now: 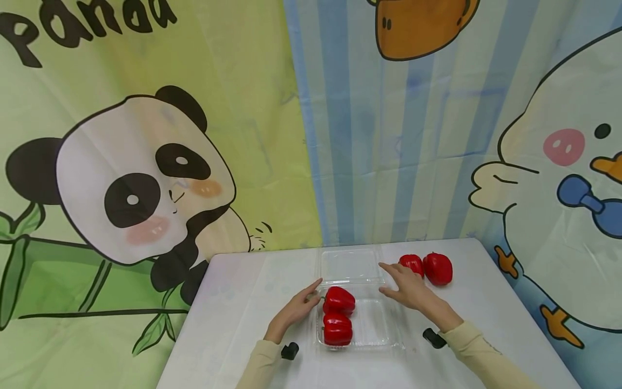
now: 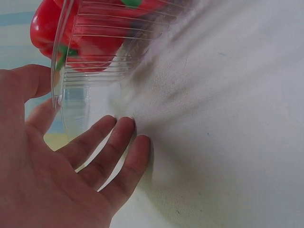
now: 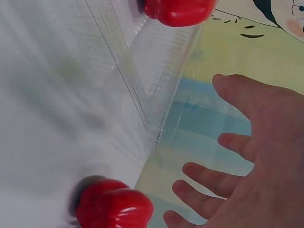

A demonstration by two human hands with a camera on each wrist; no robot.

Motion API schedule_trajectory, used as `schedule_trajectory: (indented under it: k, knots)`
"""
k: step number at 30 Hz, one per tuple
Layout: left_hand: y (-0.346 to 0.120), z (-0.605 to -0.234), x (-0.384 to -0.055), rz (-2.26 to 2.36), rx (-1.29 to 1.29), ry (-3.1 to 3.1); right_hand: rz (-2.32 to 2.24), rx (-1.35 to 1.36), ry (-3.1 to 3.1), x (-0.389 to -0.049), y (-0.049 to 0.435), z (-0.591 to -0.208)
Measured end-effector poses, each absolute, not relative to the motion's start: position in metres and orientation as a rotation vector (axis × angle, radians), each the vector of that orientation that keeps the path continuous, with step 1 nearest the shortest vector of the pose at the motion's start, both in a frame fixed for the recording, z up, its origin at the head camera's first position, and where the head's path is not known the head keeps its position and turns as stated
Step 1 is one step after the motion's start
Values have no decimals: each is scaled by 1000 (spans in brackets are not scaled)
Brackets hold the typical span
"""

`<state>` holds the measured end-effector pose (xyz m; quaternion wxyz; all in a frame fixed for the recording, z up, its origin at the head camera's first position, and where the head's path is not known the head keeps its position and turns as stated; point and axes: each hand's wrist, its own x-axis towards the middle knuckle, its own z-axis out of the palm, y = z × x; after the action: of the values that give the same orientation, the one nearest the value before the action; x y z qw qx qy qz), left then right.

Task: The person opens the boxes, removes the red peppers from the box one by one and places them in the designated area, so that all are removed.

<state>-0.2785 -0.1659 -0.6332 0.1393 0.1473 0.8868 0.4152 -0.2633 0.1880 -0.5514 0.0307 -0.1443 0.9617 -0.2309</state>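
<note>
A clear plastic box (image 1: 376, 324) lies on the table with its hinged lid (image 1: 350, 265) folded back. Two red bell peppers, a rear one (image 1: 339, 300) and a front one (image 1: 337, 329), lie in its left half. At the box's left edge is my left hand (image 1: 293, 310); thumb and index finger touch the rim (image 2: 58, 47), the other fingers extended and spread. My right hand (image 1: 410, 289) hovers by the box's right rear corner, fingers spread, holding nothing. Beyond it, two more red bell peppers, one partly hidden (image 1: 410, 262) and one in full view (image 1: 438, 269), rest on the table.
The white table (image 1: 243, 302) backs onto a hanging cloth (image 1: 262, 135) printed with a panda and a white bird. Black wrist-camera mounts, a left one (image 1: 290, 351) and a right one (image 1: 434, 338), sit beside the wrists.
</note>
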Motion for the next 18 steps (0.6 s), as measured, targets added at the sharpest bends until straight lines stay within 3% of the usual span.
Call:
schedule_trajectory:
  k: [18]
  knots:
    - [-165,-631,-277,1198,403,2563,-736,-592,2906,-258,170,-556]
